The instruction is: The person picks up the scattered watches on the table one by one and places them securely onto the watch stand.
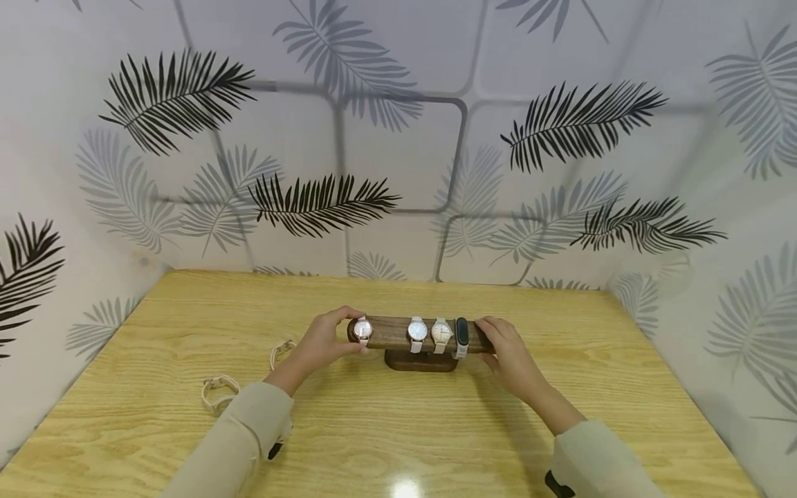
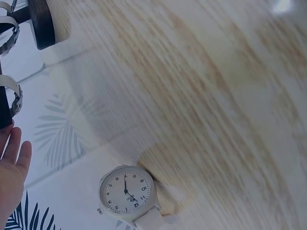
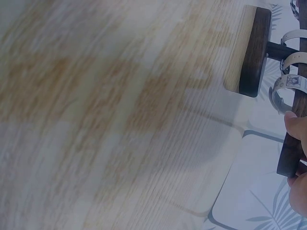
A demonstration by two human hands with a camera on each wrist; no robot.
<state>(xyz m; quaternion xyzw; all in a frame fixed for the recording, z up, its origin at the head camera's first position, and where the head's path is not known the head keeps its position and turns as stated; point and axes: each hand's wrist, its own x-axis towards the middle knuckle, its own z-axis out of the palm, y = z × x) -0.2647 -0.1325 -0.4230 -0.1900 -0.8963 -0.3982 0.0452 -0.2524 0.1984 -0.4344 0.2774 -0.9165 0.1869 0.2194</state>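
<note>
A dark wooden watch stand [image 1: 389, 333] stands on the table, its long bar raised on a short base [image 1: 420, 362]. My left hand [image 1: 320, 340] grips the bar's left end, thumb below and fingers above, beside a pale-strapped watch [image 1: 362, 328]. At the other end my right hand [image 1: 512, 354] holds the bar between thumb and fingers; the right wrist view shows that thumb [image 3: 295, 125] against the wood. Two light-strapped watches, one white-faced [image 1: 417, 331] and one cream-faced [image 1: 441, 334], sit right of the middle. A dark-screened fitness band [image 1: 462, 332] is next to my right hand.
Two loose watches with pale straps lie left of the stand: one [image 1: 221, 380] beside my left forearm, another [image 1: 274, 354] partly behind the wrist. A round-faced watch [image 2: 127, 191] shows large in the left wrist view. Patterned walls border the wooden table [image 1: 398, 429].
</note>
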